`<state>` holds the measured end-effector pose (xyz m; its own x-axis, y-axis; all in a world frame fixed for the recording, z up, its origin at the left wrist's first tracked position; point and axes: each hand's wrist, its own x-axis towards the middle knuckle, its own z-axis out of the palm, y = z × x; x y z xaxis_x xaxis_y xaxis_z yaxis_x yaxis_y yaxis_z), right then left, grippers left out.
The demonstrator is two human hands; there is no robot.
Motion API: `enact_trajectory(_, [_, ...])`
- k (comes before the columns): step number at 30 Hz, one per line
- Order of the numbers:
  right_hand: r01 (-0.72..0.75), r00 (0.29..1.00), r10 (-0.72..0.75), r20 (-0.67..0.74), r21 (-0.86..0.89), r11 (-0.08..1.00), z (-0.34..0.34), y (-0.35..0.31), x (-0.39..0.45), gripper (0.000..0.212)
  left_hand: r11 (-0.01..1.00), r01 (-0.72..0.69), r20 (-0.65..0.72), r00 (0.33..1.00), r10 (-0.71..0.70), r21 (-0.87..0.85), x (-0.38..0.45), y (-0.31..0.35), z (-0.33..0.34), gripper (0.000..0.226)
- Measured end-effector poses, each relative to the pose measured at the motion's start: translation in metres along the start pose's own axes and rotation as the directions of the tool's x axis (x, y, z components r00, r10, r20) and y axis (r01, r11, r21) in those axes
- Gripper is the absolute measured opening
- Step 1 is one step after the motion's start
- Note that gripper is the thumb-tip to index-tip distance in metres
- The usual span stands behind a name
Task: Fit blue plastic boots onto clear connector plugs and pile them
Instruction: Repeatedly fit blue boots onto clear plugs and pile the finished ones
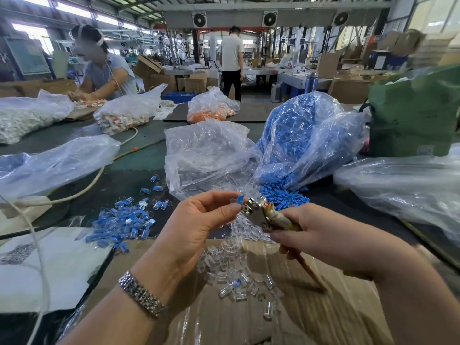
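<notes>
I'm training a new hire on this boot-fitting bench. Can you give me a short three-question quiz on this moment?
1. True or false: the right hand holds a metal hand tool.
2. The finished pile lies to which side of the left hand? A) its left B) its right C) directly beneath it
3. Fill in: the left hand pinches a plug with a ____ boot.

Key: 1 true; 2 A; 3 blue.

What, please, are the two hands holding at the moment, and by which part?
Left hand pinches a blue boot by its end; right hand grips a metal tool by its handle.
</notes>
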<state>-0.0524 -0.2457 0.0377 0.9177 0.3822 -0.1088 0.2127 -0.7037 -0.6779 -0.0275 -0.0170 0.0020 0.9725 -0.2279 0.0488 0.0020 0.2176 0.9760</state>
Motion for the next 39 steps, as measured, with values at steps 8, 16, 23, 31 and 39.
enact_trajectory(8, [0.003, 1.000, -0.003, 0.009, -0.008, 1.000, 0.005, -0.008, 0.001, 0.032, 0.965, -0.135, -0.050, 0.987, 0.150, 0.224, -0.002, -0.005, 0.008, 0.024])
enact_trajectory(16, [-0.025, 1.000, 0.025, -0.001, 0.012, 1.000, 0.014, -0.008, 0.005, 0.028, 0.941, -0.191, -0.090, 0.971, 0.224, 0.280, -0.003, -0.009, 0.014, 0.020])
enact_trajectory(23, [0.013, 0.995, -0.025, -0.095, -0.126, 0.992, 0.018, -0.012, 0.007, 0.040, 0.925, -0.193, -0.056, 0.973, 0.222, 0.327, -0.002, -0.006, 0.009, 0.019])
enact_trajectory(31, [-0.041, 0.997, 0.068, 0.048, -0.428, 0.903, -0.002, 0.015, -0.001, 0.036, 0.510, 0.129, -0.331, 0.884, 0.329, 0.850, 0.004, 0.014, -0.044, 0.023])
enact_trajectory(39, [-0.121, 0.940, 0.048, -0.338, -0.197, 0.973, -0.011, 0.037, 0.018, 0.012, 0.254, -0.020, -0.072, 0.934, 0.350, 0.967, 0.005, -0.001, -0.035, 0.030])
